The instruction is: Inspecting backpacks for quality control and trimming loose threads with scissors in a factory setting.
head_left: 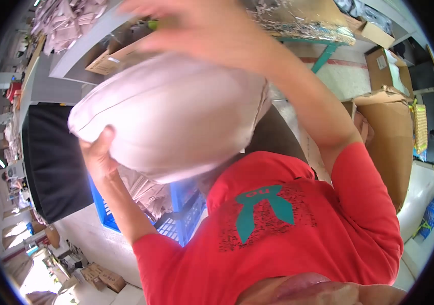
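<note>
Item: pale pink stuffed cushion (pixel 171 117), plump and oval, with a piped seam running along its length; held up in the air in the middle of the view, in front of the person's chest in a red shirt (pixel 278 239), long axis lying left to right and tipped slightly up toward the right. Grip, left: left hand (pixel 99 155) at the cushion's lower left end, thumb pressed up against the underside and palm cupped beneath it, so it holds the cushion from below. Grip, right: right hand (pixel 196 25) blurred by motion at the cushion's upper far edge, fingers spread over the top; whether it clasps the fabric or only lies on it cannot be told. Relation of note: the cushion sits between the two hands, the left under the near-left end, the right over the far-right end, both touching or nearly so. Surroundings, by size: black cloth-covered table (pixel 54 157) to the left; brown cardboard cartons (pixel 390 137) to the right; blue plastic crate (pixel 176 213) below the cushion with folded pale fabric inside; grey table (pixel 74 56) far left bearing heaped pale fabric pieces (pixel 67 20).
</note>
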Demonstrator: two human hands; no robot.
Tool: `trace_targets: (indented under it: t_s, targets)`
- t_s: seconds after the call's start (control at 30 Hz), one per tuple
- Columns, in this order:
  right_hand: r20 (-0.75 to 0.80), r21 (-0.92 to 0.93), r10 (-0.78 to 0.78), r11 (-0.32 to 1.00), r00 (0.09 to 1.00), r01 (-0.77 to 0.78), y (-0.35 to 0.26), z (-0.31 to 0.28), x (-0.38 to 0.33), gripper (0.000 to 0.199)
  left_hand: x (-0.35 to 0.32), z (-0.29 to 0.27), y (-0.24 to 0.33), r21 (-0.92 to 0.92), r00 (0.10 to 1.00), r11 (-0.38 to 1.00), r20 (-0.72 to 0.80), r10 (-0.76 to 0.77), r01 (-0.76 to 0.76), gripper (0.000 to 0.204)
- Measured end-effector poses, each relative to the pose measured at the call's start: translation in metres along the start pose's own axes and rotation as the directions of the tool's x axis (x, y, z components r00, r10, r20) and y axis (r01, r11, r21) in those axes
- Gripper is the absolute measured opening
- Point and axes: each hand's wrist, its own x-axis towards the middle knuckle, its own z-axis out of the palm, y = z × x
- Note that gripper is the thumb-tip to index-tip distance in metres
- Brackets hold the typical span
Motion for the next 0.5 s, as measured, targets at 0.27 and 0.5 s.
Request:
trace_targets:
  t_s: [0.27, 0.5]
  targets:
    - [0.141, 0.414, 0.719, 0.582, 0.681, -0.7, -0.008, -0.015, -0.177, 0.069, -0.023, -0.063, -0.016, -0.62, 0.977, 0.785, -0.159, -0.139, 0.01, 0.047]
    - [0.009, 0.339, 0.84, 0.508, 0.543, -0.792, -0.014, -0.063, -0.164, 0.021, 0.012, -0.024, -0.062, -0.61, 0.97, 0.792, -0.196, -0.141, -0.008, 0.049]
